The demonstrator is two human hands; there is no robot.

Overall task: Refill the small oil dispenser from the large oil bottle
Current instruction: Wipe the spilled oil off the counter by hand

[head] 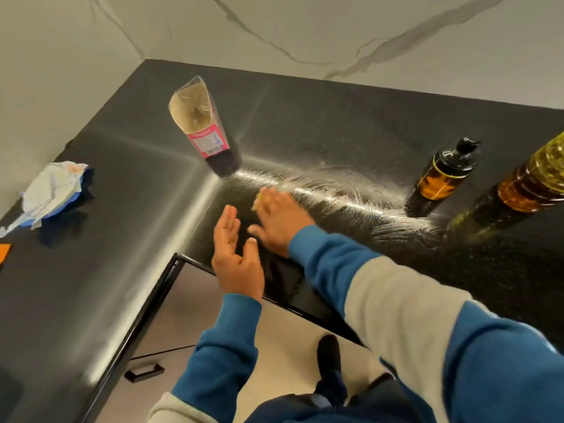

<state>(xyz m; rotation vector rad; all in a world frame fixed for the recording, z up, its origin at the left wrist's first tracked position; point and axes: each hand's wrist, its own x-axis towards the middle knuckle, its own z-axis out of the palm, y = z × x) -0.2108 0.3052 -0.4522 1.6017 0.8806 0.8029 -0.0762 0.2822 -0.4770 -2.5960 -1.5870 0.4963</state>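
Standing at the inner corner of a black L-shaped countertop [128,209] under a white marble-veined wall [305,25]. Reaching the right hand [279,222] forward, palm down, fingers stretched out flat over something small and yellow-green [258,199] peeking out at the fingertips; too blurred and too hidden for telling what it is, or whether the fingers are pressing it or only covering it. Nothing clenched there, the fingers lying straight. Holding the left hand [235,254] upright just beside the right one, palm turned toward it, fingers straight and together, thumb apart, gripping nothing. Wearing blue sleeves with a pale grey band [403,303] on the right forearm. Standing upright to the right, well apart from both hands: the small oil dispenser [442,175], amber-bodied with a black pump top, and just beside it on its right the large oil bottle [531,178], holding yellow oil and running out of the frame at the right edge. Both untouched. Standing farther back near the corner, a clear bag with a pink label [203,129], pale contents above and dark below. Lying at the far left, a crumpled white and blue wrapper [55,193], and an orange scrap [4,251] at the frame edge. Showing below the counter edge, pale cabinet fronts with a black handle [143,372], and a dark-socked foot [328,354] on the floor.
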